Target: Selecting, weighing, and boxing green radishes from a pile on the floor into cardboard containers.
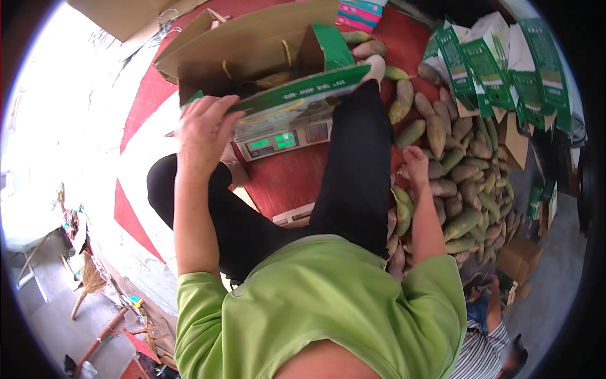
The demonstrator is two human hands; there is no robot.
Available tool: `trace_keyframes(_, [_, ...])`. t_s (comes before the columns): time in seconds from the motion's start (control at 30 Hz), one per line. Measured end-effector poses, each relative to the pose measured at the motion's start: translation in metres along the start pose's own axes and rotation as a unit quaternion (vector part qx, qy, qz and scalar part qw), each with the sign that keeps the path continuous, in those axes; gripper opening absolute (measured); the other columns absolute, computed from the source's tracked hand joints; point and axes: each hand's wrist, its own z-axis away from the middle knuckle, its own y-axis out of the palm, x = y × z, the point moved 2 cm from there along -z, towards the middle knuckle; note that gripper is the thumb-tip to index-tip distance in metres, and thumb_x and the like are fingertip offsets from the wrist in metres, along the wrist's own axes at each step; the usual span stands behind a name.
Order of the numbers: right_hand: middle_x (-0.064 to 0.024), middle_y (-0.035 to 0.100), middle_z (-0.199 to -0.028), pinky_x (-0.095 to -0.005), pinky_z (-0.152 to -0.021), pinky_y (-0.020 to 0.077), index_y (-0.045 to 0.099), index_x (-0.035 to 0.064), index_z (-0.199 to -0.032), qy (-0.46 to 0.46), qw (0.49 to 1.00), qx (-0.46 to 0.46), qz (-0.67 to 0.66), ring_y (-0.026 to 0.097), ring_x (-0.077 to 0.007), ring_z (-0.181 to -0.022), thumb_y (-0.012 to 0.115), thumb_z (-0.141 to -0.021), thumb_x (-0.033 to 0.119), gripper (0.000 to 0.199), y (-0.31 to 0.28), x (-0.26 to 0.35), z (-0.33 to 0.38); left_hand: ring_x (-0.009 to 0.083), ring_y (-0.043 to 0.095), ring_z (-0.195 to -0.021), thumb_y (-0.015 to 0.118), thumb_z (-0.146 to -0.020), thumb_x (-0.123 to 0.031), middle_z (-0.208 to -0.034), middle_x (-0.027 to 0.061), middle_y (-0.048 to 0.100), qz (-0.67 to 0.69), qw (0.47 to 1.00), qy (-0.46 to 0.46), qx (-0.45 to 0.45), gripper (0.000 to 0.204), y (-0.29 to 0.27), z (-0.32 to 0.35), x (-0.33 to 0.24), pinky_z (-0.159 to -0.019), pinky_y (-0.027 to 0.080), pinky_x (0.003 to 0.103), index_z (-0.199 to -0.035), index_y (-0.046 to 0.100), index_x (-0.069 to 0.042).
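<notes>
A tall green and brown carton (297, 95) stands open at the top on a digital scale (271, 144) with a lit green display. One oblong vegetable (274, 79) shows inside; the rest of its inside is hidden. My left hand (205, 126) grips the carton's near left corner, fingers over the edge and thumb apart. My right hand (415, 165) hangs at the left side of a large heap of oblong green and brown vegetables (464, 224). Its fingers are curled, and what they hold, if anything, is hidden.
Several green and white cartons (499, 63) stand behind the heap. At the lower right a person in a striped shirt (483, 350) is beside a small brown box (519, 259). A straw broom (90, 281) lies at the lower left. Red sheeting (271, 186) covers the floor under the scale.
</notes>
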Motion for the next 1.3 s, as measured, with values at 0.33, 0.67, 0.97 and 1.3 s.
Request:
trace_keyframes(0.33, [-0.0060, 0.064, -0.098, -0.0259, -0.073, 0.0487, 0.063, 0.0035, -0.104, -0.446, 0.877, 0.024, 0.179, 0.061, -0.0126, -0.081, 0.064, -0.084, 0.008, 0.021, 0.089, 0.291, -0.028, 0.0267, 0.059, -0.088, 0.064, -0.078, -0.016, -0.083, 0.0064, 0.059, -0.101, 0.983, -0.054, 0.140, 0.009, -0.003, -0.021, -0.004, -0.082, 0.044, 0.040, -0.084, 0.065, -0.009])
trace_keyframes(0.67, [-0.0113, 0.063, -0.100, -0.0408, -0.082, 0.0460, 0.064, 0.0096, -0.103, -0.549, 0.710, 0.087, 0.432, 0.057, -0.0334, -0.097, 0.065, -0.075, 0.016, 0.029, 0.186, 0.362, -0.041, 0.0208, 0.061, -0.088, 0.061, -0.075, -0.014, -0.080, 0.0029, 0.058, -0.106, 0.979, 0.022, 0.172, 0.005, 0.002, -0.021, 0.010, -0.082, 0.042, 0.035, -0.080, 0.062, -0.013])
trace_keyframes(0.97, [-0.0116, 0.061, -0.084, -0.0409, -0.069, 0.0452, 0.065, 0.0068, -0.085, -0.572, 0.656, 0.110, 0.479, 0.059, -0.0336, -0.082, 0.061, -0.077, 0.020, 0.016, 0.217, 0.409, 0.004, 0.0193, 0.060, -0.083, 0.059, -0.073, -0.012, -0.077, 0.0011, 0.057, -0.090, 0.993, 0.018, 0.079, 0.007, -0.024, 0.001, 0.043, -0.084, 0.041, 0.035, -0.079, 0.062, -0.014])
trace_keyframes(1.3, [-0.0061, 0.061, -0.079, -0.0412, -0.070, 0.0433, 0.063, 0.0097, -0.078, -0.765, 0.475, 0.106, 0.421, 0.060, -0.0262, -0.082, 0.058, -0.079, 0.019, 0.011, 0.334, 0.458, 0.122, 0.0230, 0.060, -0.086, 0.063, -0.078, -0.017, -0.076, 0.0036, 0.057, -0.083, 0.986, -0.119, -0.079, 0.007, -0.105, 0.106, 0.112, -0.096, 0.042, 0.040, -0.078, 0.060, -0.011])
